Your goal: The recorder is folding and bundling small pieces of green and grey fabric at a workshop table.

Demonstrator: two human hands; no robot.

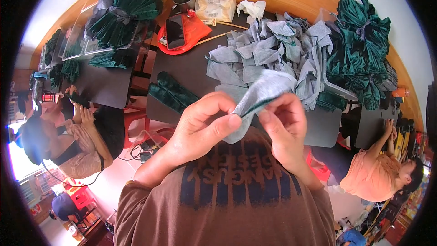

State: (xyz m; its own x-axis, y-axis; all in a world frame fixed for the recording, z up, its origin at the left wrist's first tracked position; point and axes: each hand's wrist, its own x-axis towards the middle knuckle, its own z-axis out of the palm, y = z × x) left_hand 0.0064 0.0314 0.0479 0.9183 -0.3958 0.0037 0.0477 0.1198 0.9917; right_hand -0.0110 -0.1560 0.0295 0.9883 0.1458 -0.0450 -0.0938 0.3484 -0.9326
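In front of my chest I hold a small grey cloth piece (257, 92) with a dark green velvet edge showing at its opening. My left hand (205, 123) pinches its left end between thumb and fingers. My right hand (286, 125) grips the green edge on the other side, with the thumb on the near face. The upper part of the cloth is blurred. Just beyond my hands spreads a heap of similar grey cloth pieces (264, 48), some with green showing. Left of them, a few dark green velvet pieces (170, 92) lie on the dark table (207, 70).
A red plate (175, 51) holds a phone (175, 33); a metal mug (184, 1) and tissue pack (215, 5) stand behind. Tied green velvet bundles (120, 16) sit far left, more velvet bundles (364, 41) right. People sit at left (77, 136) and right (375, 173).
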